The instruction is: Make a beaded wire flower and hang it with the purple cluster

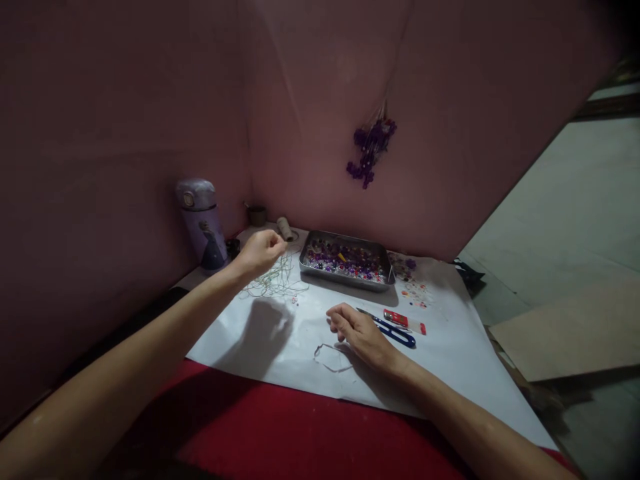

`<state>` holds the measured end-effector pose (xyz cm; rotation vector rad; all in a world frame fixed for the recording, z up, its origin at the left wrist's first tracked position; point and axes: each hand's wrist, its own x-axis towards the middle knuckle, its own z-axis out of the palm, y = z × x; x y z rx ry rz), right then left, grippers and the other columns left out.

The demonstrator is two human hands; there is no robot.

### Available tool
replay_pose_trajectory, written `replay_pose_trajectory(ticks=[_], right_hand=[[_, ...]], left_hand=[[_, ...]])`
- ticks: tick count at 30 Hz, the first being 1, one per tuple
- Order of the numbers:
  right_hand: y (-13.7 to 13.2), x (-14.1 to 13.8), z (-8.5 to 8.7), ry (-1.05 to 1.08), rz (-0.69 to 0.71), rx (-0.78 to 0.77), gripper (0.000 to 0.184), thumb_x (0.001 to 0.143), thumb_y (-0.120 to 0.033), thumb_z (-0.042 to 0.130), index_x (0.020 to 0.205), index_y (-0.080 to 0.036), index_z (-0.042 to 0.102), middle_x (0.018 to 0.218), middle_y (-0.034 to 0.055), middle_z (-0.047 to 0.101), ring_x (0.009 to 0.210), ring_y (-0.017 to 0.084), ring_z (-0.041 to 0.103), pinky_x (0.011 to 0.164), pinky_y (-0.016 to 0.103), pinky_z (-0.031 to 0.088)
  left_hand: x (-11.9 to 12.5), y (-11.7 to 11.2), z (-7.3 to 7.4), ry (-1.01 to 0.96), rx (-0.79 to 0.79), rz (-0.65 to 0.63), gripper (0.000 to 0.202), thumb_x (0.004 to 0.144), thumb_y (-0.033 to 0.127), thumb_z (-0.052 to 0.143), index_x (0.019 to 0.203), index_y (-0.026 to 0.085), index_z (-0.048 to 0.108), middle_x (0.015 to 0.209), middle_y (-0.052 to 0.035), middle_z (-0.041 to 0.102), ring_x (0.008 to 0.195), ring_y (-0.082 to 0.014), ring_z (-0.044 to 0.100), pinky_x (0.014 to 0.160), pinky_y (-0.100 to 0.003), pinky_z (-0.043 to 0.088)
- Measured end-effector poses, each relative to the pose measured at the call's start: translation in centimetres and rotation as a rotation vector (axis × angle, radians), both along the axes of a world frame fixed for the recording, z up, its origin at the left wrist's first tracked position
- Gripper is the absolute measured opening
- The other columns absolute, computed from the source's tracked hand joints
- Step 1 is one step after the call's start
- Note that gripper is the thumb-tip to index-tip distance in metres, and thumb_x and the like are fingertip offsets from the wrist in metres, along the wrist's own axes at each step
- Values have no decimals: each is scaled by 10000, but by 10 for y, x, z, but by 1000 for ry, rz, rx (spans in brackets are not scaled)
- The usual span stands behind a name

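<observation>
My left hand [260,252] is raised above the white sheet [450,360], fingers pinched together on a thin thread that runs down to a loose tangle of thread [274,283]. My right hand [361,331] rests on the sheet with fingers curled down, beside a small clear loop of thread [331,357]. What its fingers hold, if anything, is hidden. Blue snips [395,331] and a red lighter [404,321] lie just right of it. A metal tray [346,279] of purple, red and clear beads sits behind.
A purple bottle [203,224] stands at the back left by the pink wall, with a small cup [257,215] and a thread spool [285,229] near it. A purple bead bunch [371,148] hangs on the wall. Loose beads [417,293] lie beside the tray. Red cloth [280,427] covers the near surface.
</observation>
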<state>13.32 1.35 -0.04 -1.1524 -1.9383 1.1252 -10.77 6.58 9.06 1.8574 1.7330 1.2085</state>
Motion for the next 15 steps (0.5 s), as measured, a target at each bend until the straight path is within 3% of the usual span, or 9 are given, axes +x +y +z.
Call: replay_pose_trajectory(ticks=[4,9,12,15], right_hand=[[5,1,-4,30,15,-33,215,886,-373,489,867,-185,593,761,18,579,672,150,546,610,273,455],[20,-6,12,72,61,-268,224,841,-377,527,786,-163,563,709,29,611,533,110,527,473,223,391],[35,-22,33,67,-20,-72,201,813,-330,559,719,-155,593,682,29,601,559,116,538,469,215,390],[55,-47,54,158,-98,93,167,801,-310,574,802,-154,633,707,37,627,614,139,571,500,226,428]], left_hand=[[1,5,18,-165,74,-6,166,729,247,537,580,176,523,539,18,525,500,-106,437,508,-245,316],[0,6,33,-514,113,-88,129,675,193,617,561,147,577,564,-21,621,516,-96,473,509,-227,329],[-4,9,35,-629,95,-147,114,672,192,642,582,134,601,577,-28,645,491,-83,463,497,-222,329],[-8,10,33,-693,90,-204,136,676,211,658,583,121,616,579,-40,655,467,-73,450,483,-222,324]])
